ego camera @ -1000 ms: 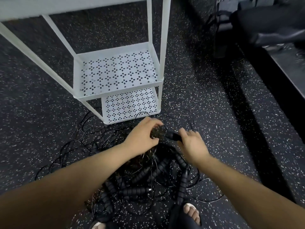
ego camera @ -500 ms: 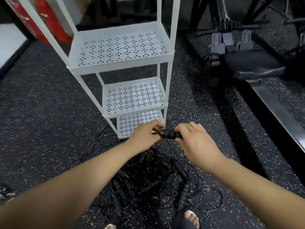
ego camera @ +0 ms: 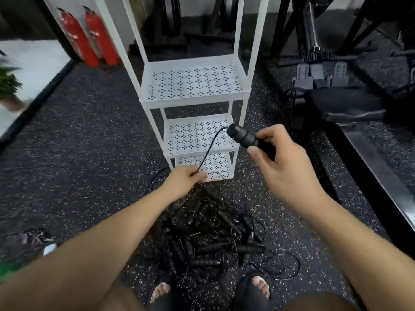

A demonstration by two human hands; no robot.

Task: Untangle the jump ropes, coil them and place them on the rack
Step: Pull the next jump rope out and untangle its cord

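Gripping a handle [ego camera: 243,136], the right hand [ego camera: 285,162] is lifting it above the floor tangle [ego camera: 208,230]; the left hand [ego camera: 185,179] is pinching its thin, limp cord [ego camera: 210,145]. Taking hold at the rigid handles is likely easiest.

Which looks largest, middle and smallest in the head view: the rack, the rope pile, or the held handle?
1. rack
2. rope pile
3. handle, smallest even though it is held up nearer the camera, which makes it look bigger.
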